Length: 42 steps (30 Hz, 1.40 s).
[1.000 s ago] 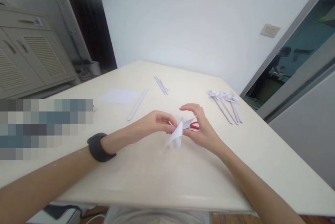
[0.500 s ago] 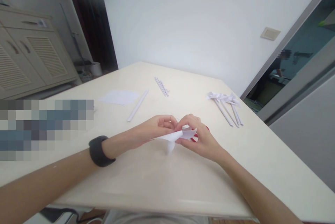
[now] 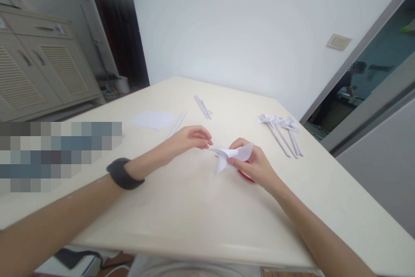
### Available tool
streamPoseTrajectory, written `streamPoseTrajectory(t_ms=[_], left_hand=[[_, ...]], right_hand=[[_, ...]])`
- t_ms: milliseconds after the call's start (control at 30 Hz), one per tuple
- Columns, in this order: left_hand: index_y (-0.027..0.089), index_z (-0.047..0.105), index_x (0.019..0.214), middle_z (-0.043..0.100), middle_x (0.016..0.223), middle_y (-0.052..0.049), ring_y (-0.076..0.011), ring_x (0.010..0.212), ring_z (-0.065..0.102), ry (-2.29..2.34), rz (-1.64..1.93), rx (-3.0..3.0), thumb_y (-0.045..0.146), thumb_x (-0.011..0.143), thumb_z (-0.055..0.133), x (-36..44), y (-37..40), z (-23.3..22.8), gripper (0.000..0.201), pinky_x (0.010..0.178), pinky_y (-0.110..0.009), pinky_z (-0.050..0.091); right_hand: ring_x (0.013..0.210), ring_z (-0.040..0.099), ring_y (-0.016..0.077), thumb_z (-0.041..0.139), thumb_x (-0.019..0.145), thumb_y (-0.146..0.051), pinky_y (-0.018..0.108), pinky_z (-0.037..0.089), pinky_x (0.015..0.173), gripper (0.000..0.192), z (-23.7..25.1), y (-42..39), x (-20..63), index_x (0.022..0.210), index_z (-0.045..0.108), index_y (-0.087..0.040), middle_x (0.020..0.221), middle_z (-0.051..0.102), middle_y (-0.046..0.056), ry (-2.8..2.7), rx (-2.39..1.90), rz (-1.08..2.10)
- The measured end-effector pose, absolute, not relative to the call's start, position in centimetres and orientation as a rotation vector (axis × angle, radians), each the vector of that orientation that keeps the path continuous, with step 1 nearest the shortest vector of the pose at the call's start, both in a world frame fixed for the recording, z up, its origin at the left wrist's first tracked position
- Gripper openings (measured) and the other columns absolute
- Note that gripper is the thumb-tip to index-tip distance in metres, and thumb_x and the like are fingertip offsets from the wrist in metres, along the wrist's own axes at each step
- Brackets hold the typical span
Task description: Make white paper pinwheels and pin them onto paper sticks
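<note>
Pinched in the right hand (image 3: 256, 165), a folded white paper piece (image 3: 231, 156) hangs just above the table (image 3: 194, 216) near its middle. That hand's grip is closed on the paper; the left hand (image 3: 186, 138) hovers just left of it, fingers loosely curled, holding nothing. Red scissors (image 3: 245, 176) lie under the right hand. Farther off lie rolled paper sticks (image 3: 203, 107), a flat sheet (image 3: 154, 119), and finished paper pinwheels (image 3: 280, 128) at far right. No writing is readable.

Single head-worn view, angled forward and down over the near edge of a cream table (image 3: 194, 225). Both forearms entered from the bottom corners, hands close in at mid-frame. Far side took in a white wall (image 3: 243, 22), cabinet (image 3: 39, 69) at left, glass door (image 3: 372, 74) at right.
</note>
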State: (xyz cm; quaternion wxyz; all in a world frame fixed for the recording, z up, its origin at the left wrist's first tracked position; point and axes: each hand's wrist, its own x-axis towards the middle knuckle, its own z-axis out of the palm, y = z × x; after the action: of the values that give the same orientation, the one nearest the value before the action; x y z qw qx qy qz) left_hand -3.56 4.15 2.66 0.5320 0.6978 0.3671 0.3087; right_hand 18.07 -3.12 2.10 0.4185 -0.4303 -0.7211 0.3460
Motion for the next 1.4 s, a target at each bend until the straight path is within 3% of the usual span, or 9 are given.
streamPoseTrajectory(t_ms=[133, 300, 500, 667, 867, 1100, 1233, 1400], left_hand=[[0.019, 0.058, 0.083, 0.066, 0.089, -0.003, -0.0171, 0.084, 0.062, 1.044, 0.849, 1.793, 0.022, 0.07, 0.055, -5.1, 6.6, 2.3, 0.014, 0.074, -0.028, 0.047], [0.021, 0.059, 0.087, 0.064, 0.098, -0.004, -0.0205, 0.093, 0.059, 1.349, 0.885, 2.206, 0.028, 0.073, 0.048, -6.5, 8.6, 1.4, 0.019, 0.081, -0.032, 0.046], [0.017, 0.054, 0.108, 0.053, 0.116, -0.01, -0.0288, 0.112, 0.044, 1.501, 0.587, 2.699, 0.034, 0.076, 0.044, -7.7, 9.9, -0.4, 0.038, 0.096, -0.04, 0.034], [0.014, 0.044, 0.124, 0.047, 0.119, -0.016, -0.0338, 0.107, 0.047, 1.802, 0.28, 2.527, 0.033, 0.069, 0.047, -9.0, 10.8, -1.2, 0.058, 0.088, -0.04, 0.039], [0.015, 0.044, 0.124, 0.053, 0.108, -0.014, -0.029, 0.094, 0.057, 1.777, 0.223, 2.492, 0.02, 0.063, 0.046, -10.0, 11.3, -0.7, 0.061, 0.078, -0.035, 0.043], [0.016, 0.041, 0.124, 0.058, 0.117, -0.012, -0.0254, 0.093, 0.061, 1.616, 0.358, 2.074, 0.033, 0.06, 0.058, -9.5, 11.3, 0.9, 0.068, 0.079, -0.032, 0.048], [0.018, 0.044, 0.122, 0.056, 0.122, -0.014, -0.0232, 0.098, 0.061, 1.357, 0.501, 1.693, 0.035, 0.059, 0.066, -9.6, 10.4, 2.2, 0.069, 0.079, -0.03, 0.05], [0.022, 0.055, 0.114, 0.064, 0.111, -0.008, -0.0234, 0.102, 0.06, 0.91, 0.456, 1.569, 0.027, 0.059, 0.071, -8.2, 8.3, 3.6, 0.057, 0.086, -0.033, 0.047]], right_hand=[[0.063, 0.047, 0.0107, 0.062, 0.077, -0.031, 0.023, 0.035, 0.054, 0.015, 2.3, -2.9, 18.4, 0.084, 0.055, -0.02, 0.074, 0.05, -0.002, -1.676, -1.056, 1.017], [0.065, 0.047, 0.0098, 0.063, 0.076, -0.031, 0.021, 0.035, 0.053, 0.015, 2.6, -2.8, 18.7, 0.08, 0.056, -0.019, 0.076, 0.05, -0.002, -1.555, -1.0, 1.06], [0.065, 0.046, 0.0102, 0.065, 0.074, -0.033, 0.022, 0.034, 0.052, 0.019, 2.8, -2.7, 19.0, 0.083, 0.055, -0.02, 0.075, 0.05, -0.002, -1.439, -0.998, 1.1], [0.064, 0.046, 0.0103, 0.065, 0.073, -0.034, 0.022, 0.034, 0.052, 0.02, 2.8, -2.6, 19.0, 0.081, 0.056, -0.019, 0.075, 0.047, -0.002, -1.415, -0.996, 1.119], [0.063, 0.045, 0.0094, 0.066, 0.072, -0.033, 0.021, 0.032, 0.051, 0.019, 2.4, -2.5, 19.0, 0.083, 0.056, -0.02, 0.075, 0.048, -0.002, -1.389, -0.961, 1.173], [0.061, 0.043, 0.0092, 0.066, 0.072, -0.032, 0.022, 0.031, 0.052, 0.018, 2.4, -2.5, 18.8, 0.08, 0.055, -0.019, 0.074, 0.048, -0.002, -1.38, -0.963, 1.216], [0.059, 0.041, 0.0089, 0.065, 0.071, -0.033, 0.022, 0.03, 0.052, 0.019, 2.4, -2.6, 18.7, 0.079, 0.055, -0.019, 0.072, 0.047, -0.002, -1.38, -0.964, 1.214], [0.058, 0.037, 0.0085, 0.064, 0.072, -0.035, 0.023, 0.028, 0.052, 0.02, 2.3, -2.6, 18.7, 0.077, 0.053, -0.019, 0.069, 0.043, -0.003, -1.398, -0.976, 1.245]])
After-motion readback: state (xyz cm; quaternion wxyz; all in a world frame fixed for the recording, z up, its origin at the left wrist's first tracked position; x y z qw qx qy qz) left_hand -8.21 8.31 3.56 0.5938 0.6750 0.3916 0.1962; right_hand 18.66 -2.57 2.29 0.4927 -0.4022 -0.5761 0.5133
